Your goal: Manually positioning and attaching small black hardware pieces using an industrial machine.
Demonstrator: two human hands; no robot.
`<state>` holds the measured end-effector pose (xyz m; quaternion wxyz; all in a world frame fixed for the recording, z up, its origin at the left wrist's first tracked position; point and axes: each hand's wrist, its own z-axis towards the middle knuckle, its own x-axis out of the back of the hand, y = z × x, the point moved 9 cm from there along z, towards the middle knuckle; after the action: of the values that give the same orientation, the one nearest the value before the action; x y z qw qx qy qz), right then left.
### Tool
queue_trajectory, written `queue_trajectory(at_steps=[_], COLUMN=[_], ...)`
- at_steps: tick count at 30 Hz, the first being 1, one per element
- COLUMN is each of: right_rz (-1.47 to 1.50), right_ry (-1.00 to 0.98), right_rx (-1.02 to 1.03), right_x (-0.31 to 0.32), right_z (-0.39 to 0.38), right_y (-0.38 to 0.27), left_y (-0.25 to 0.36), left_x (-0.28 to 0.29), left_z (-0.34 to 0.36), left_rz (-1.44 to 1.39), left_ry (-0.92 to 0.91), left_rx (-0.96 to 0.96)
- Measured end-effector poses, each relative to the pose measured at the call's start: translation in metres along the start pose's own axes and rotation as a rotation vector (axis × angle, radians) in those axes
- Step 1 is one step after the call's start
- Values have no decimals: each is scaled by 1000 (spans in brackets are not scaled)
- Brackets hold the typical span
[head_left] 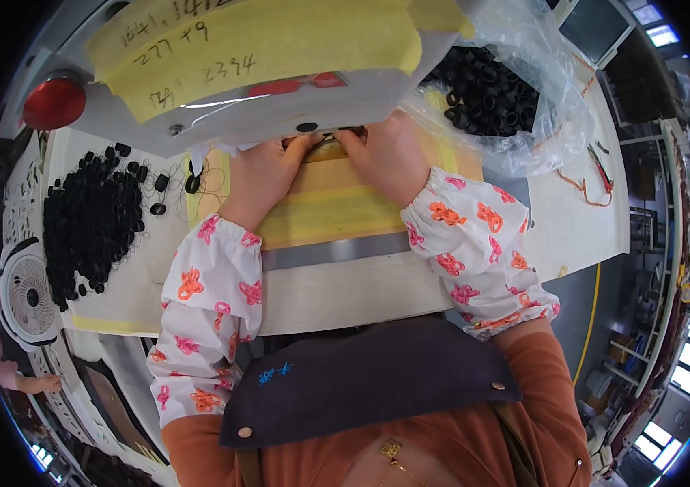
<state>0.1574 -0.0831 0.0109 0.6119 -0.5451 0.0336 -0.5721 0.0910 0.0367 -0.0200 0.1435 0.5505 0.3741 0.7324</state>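
Note:
Under the front edge of a white machine housing (280, 105), my left hand (269, 166) and my right hand (393, 158) come close together. Thumb and fingers of each are bent inward around a small spot at the housing's lower edge. Whatever they pinch is too small and too hidden to name. Beneath my hands lies a work plate covered with yellow tape (337, 207), with a bare metal strip (337, 252) along its near side. Left of my left hand, a few small black coil-like pieces with fine wires (161, 183) lie on the table.
A large heap of small black pieces (93, 219) covers the left of the table (320, 296). At the back right, a clear plastic bag (560, 134) holds black rings (495, 93). Also around are a red button (54, 103), a white fan (30, 294) and a red-handled tool (602, 174).

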Motion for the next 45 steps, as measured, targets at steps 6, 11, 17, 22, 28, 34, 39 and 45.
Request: queue_trajectory(at_steps=[6,11,17,22,28,34,39,45], right_rz=[-1,0,-65,-226,31,89,170,-17], right_ry=[20,34,-7,-57,-75,-134,-179,-53], right_rx=[22,34,50,3,-1,23,10,117], right_x=[5,10,-6,-1,1,-4,2,41], right_z=[3,9,16,-1,-8,-4,-4,3], right_y=[3,12,-3,8,17,17,29,12], left_y=[1,7,-5,19,35,-30,-32,-51], left_x=[-5,-6,7,4,14,91,102,115], left_z=[4,15,8,-4,-37,-68,-66,-70], left_rz=[-5,33,30,96,199,121,-26,481], left_ry=[13,32,30,279,265,432,362,611], left_rx=[-9,-50,4,-343,-318,-107,-117,-29])
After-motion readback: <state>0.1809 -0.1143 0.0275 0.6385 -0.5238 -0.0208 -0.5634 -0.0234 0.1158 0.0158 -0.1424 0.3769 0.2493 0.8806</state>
